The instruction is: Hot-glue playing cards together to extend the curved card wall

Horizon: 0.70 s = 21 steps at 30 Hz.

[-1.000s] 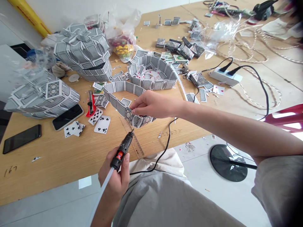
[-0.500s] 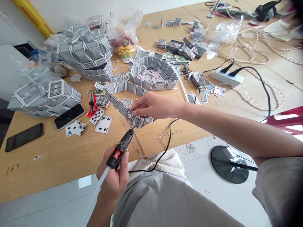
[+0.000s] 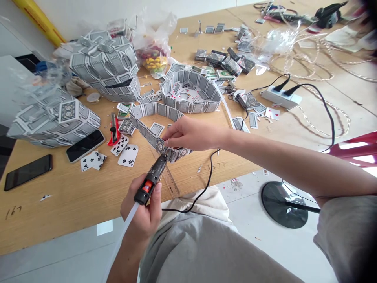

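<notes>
My left hand (image 3: 143, 210) is wrapped round a black hot glue gun (image 3: 150, 181), with a long white glue stick (image 3: 125, 228) coming out of its back end. The gun's nozzle points up at the near side of a strip of folded playing cards (image 3: 149, 133), which stands on edge as a heart-like loop. My right hand (image 3: 184, 135) pinches the wall of that strip just above the nozzle; its fingertips partly hide the cards there. Inside the loop lies a card (image 3: 157, 129). Under the nozzle, a clear ruler (image 3: 171, 181) rests on the table.
Behind the loop stands a card-walled heart box (image 3: 193, 105). Finished card boxes (image 3: 106, 65), phones (image 3: 85, 145), a red utility knife (image 3: 114, 131) and loose cards (image 3: 128, 155) lie left. A black cord (image 3: 209, 173) runs past my lap; a power strip (image 3: 281, 97) sits right.
The glue gun has moved slightly up, its nozzle now against the card strip near my right fingertips. My right hand keeps its pinch on the strip.
</notes>
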Available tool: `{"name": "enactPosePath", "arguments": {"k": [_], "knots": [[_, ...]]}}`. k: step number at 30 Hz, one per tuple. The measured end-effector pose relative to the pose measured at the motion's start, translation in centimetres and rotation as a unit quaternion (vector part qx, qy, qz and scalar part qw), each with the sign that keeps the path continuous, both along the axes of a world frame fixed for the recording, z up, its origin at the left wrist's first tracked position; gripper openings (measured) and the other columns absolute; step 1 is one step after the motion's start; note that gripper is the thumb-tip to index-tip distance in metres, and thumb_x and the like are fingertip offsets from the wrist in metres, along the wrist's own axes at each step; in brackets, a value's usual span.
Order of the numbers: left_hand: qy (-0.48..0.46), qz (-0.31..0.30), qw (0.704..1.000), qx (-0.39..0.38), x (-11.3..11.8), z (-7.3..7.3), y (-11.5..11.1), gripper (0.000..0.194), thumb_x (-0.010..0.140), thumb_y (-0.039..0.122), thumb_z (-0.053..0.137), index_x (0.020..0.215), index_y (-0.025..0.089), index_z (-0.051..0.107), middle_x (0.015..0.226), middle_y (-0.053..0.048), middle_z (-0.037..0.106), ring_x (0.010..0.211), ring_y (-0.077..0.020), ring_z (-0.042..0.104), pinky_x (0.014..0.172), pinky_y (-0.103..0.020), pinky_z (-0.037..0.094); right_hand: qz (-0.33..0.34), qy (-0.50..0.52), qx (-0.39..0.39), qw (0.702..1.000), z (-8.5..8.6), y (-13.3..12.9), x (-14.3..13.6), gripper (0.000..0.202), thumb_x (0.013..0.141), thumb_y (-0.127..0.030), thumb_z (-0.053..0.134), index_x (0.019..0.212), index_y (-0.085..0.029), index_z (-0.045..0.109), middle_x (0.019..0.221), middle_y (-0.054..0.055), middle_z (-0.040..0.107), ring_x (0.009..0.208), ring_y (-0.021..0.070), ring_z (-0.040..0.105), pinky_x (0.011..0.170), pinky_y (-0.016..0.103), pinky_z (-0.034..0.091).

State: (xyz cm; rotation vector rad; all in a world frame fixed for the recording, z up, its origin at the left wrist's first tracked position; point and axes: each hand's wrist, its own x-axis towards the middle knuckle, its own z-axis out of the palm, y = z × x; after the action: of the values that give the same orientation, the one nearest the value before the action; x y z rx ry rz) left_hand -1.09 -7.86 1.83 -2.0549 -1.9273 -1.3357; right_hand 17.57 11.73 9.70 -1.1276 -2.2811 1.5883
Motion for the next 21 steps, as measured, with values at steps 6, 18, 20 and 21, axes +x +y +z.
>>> {"name": "enactPosePath", "arguments": {"k": [6, 18, 20, 21], "knots": [[0.006, -0.005, 1.000, 0.006, 0.25, 0.30, 0.12, 0.026, 0.098, 0.023, 0.072, 0.122, 0.010, 0.070, 0.102, -0.009, 0.078, 0.088, -0.0165, 0.077, 0.079, -0.021, 0.058, -0.007, 0.001, 0.001, 1.000, 0.04, -0.05, 0.07, 0.018, 0.095, -0.024, 0.072, 0.103, -0.012, 0.083, 0.079, 0.003, 0.073, 0.064, 0.0111, 0.053, 0.055, 0.027, 0.038], [0.006, -0.019, 1.000, 0.012, -0.06, -0.15, 0.27, 0.026, 0.100, 0.023, 0.070, 0.122, 0.012, 0.067, 0.101, -0.009, 0.074, 0.084, -0.0174, 0.074, 0.075, -0.024, 0.058, -0.007, -0.016, 0.006, 1.000, 0.65, -0.30, 0.03, 0.019, 0.095, -0.024, 0.070, 0.102, -0.011, 0.081, 0.076, 0.002, 0.068, 0.065, 0.0118, 0.051, 0.056, 0.026, 0.038], [0.010, -0.018, 1.000, 0.014, -0.06, -0.24, 0.31, 0.027, 0.100, 0.025, 0.069, 0.124, 0.012, 0.065, 0.101, -0.009, 0.074, 0.084, -0.0179, 0.074, 0.074, -0.025, 0.059, -0.005, -0.017, 0.005, 1.000, 0.54, -0.26, 0.02, 0.020, 0.095, -0.025, 0.070, 0.104, -0.011, 0.082, 0.078, 0.002, 0.070, 0.065, 0.0117, 0.051, 0.056, 0.027, 0.038], [0.012, -0.018, 1.000, 0.014, -0.08, -0.27, 0.32, 0.028, 0.100, 0.025, 0.069, 0.125, 0.013, 0.065, 0.102, -0.009, 0.073, 0.085, -0.0184, 0.074, 0.074, -0.026, 0.059, -0.003, -0.015, 0.006, 1.000, 0.47, -0.24, 0.01, 0.021, 0.096, -0.026, 0.070, 0.104, -0.011, 0.082, 0.079, 0.003, 0.070, 0.065, 0.0117, 0.051, 0.056, 0.027, 0.038]]}}
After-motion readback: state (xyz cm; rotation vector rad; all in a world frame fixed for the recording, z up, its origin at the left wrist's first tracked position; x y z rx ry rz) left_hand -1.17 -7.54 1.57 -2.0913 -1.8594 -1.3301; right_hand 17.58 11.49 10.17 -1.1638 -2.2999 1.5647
